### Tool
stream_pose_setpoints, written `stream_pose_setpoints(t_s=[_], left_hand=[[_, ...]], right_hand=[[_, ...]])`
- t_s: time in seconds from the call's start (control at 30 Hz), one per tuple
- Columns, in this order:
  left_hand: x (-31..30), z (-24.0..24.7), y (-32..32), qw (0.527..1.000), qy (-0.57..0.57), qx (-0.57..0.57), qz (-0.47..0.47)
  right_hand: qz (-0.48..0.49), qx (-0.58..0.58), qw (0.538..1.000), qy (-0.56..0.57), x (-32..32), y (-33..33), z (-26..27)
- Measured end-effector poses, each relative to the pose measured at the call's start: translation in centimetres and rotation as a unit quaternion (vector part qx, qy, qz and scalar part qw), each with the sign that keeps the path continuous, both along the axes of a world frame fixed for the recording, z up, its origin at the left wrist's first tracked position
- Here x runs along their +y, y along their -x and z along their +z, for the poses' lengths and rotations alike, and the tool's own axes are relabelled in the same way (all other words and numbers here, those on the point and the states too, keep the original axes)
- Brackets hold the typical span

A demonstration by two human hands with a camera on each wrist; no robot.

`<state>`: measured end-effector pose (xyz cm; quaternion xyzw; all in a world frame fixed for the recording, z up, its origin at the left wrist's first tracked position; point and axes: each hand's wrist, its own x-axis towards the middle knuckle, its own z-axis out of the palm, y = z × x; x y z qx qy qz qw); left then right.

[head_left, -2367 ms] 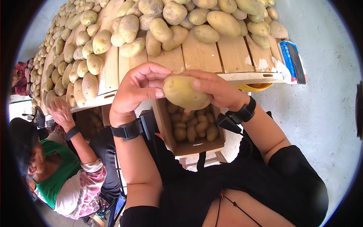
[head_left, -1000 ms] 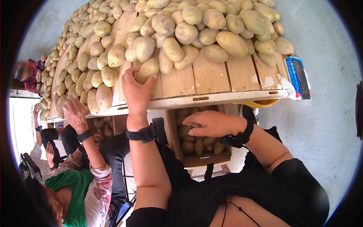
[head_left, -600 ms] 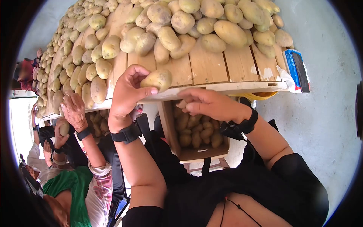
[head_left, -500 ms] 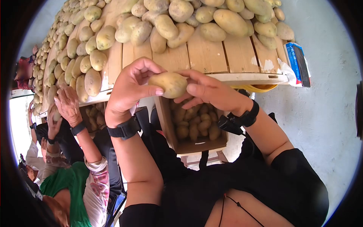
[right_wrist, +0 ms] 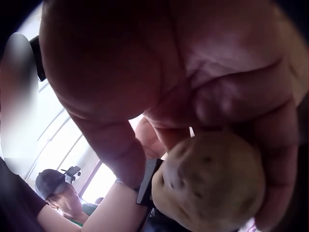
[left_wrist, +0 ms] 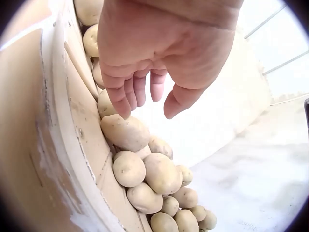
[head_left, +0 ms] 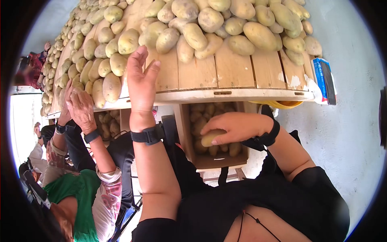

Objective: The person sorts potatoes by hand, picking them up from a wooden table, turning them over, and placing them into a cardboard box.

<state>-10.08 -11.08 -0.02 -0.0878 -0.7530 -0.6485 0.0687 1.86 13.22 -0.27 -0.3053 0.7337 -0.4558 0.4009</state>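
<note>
My right hand (head_left: 242,128) grips a potato (head_left: 213,138) over the wooden box (head_left: 209,161) below the table edge. Close up in the right wrist view, the same potato (right_wrist: 207,181) sits between thumb and fingers, dark specks dotting its skin. My left hand (head_left: 142,82) holds nothing and reaches above the table's front edge, fingers loosely extended toward the pile. Just beyond its fingertips lie potatoes such as this pale one (head_left: 167,40). In the left wrist view the empty left hand (left_wrist: 159,58) hovers beside several potatoes (left_wrist: 125,133).
The slatted wooden table (head_left: 234,76) carries a large heap of potatoes (head_left: 260,36). At its right end sits a blue package (head_left: 321,78) with a dark phone-like slab (head_left: 328,82). A yellow container (head_left: 282,104) shows underneath. On the left, another person's hand (head_left: 82,109) works among potatoes.
My left hand picked a potato from the pile and brought it to my right hand, which took it and lowered it over the box. The left hand, now empty, moved back toward the pile.
</note>
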Motion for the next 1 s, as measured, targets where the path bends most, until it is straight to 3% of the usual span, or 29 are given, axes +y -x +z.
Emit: stream_pose_setpoints(t_s=[0.23, 0.43, 0.53, 0.67, 0.77, 0.83, 0.9, 0.93, 1.0], left_hand=[[2.3, -0.1, 0.9, 0.998, 0.05, -0.026, -0.022], [2.3, -0.1, 2.3, 0.979, 0.192, -0.066, 0.027], [3.5, -0.9, 2.3, 0.949, 0.296, 0.084, 0.075], [5.1, -0.1, 1.3, 0.978, 0.184, 0.017, 0.102], [4.3, 1.1, 0.8, 0.981, 0.176, -0.03, 0.079], [3.3, 1.8, 0.6, 0.997, 0.018, -0.066, -0.036], [3.0, 2.9, -0.5, 0.977, -0.103, -0.11, -0.154], [3.2, 3.4, -1.2, 0.967, -0.09, -0.123, -0.203], [3.5, 4.0, -2.2, 0.942, -0.065, -0.143, -0.298]], right_hand=[[-0.048, -0.004, 0.998, 0.043, -1.0, 0.8, 0.1], [-0.059, -0.011, 0.998, 0.033, -0.7, 1.5, 0.2], [-0.06, -0.01, 0.998, 0.029, -0.5, 1.5, 0.5], [-0.067, 0.023, 0.997, 0.037, -0.2, 1.3, 0.3], [-0.119, 0.024, 0.989, 0.089, 0.3, 1.2, 0.2], [-0.168, 0.018, 0.979, 0.116, 0.8, 1.3, 0.5], [-0.224, -0.004, 0.96, 0.167, 1.3, 1.4, 1.2], [-0.265, -0.055, 0.943, 0.192, 1.4, 1.3, 1.7], [-0.362, -0.202, 0.852, 0.32, 1.2, 1.0, 2.5]])
